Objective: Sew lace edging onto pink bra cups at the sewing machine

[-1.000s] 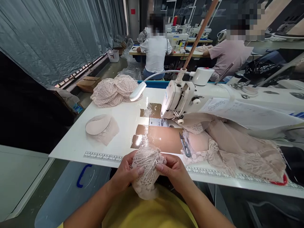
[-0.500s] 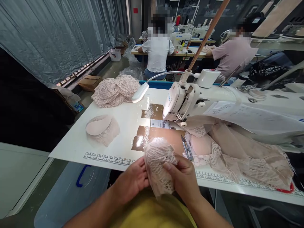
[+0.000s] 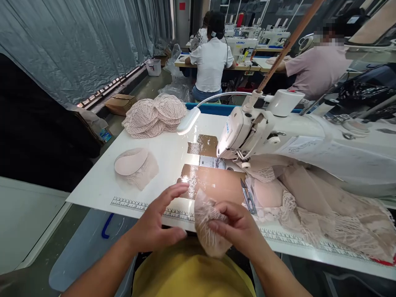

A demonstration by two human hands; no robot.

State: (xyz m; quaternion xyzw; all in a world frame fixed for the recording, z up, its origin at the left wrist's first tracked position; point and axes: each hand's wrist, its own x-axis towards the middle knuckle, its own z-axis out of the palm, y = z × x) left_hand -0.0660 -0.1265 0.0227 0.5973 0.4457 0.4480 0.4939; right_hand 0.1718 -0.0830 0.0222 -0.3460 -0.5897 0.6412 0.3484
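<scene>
Step in hand, as judged: lace pc (image 3: 204, 227) is being handled & positioned off the counter (image 3: 171, 146), not at the machine (image 3: 236, 130). Location: pc is held up in front of the near edge, above the wearer's lap; its top overlaps the ruler (image 3: 136, 205) in view. R hand (image 3: 243, 227) grip: thumb & fingers pinch pc at its R side, thumb on the near face. L hand (image 3: 156, 222) grip: empty, thumb & fingers spread wide, just beside pc, apparently w/o contact. Next move, in my judgement, calls for L fingers to take the free L edge, so pc can be opened flat & squared w/ both hands; R pinch should hold meanwhile, as the soft lace may fold or slip. Orientation: pc stands tilted, long axis approx. upper L to lower R in view; narrower end points up & away, twd counter, rounder end down twd lap. Front/back face: can't tell, pc is crumpled & partly covered by R fingers. Snips (image 3: 248, 197) lie R of pc, apart from both hands.
</scene>
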